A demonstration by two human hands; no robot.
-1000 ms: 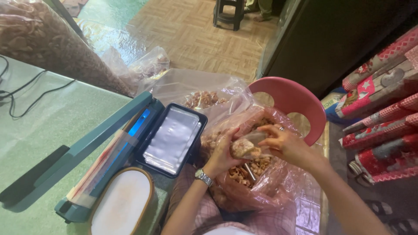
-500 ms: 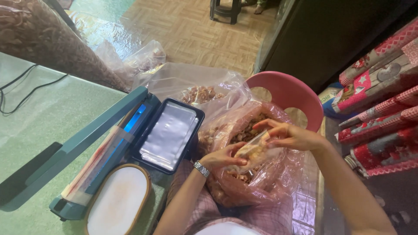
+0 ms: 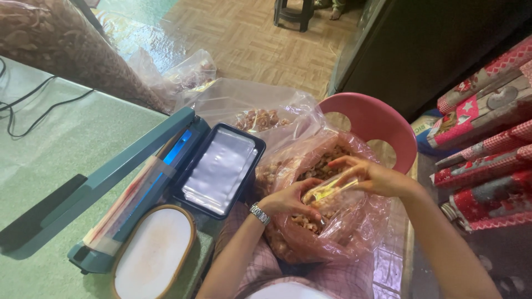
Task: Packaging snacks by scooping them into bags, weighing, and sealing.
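over the pink snack bag, both hands around a small clear pouch

Both hands sit inside the big pink plastic bag of brown fried snacks on the person's lap. The left hand and right hand grip a small clear pouch between them, tilted. Just left lie a black tray of pouches and a teal heat sealer on the green table.
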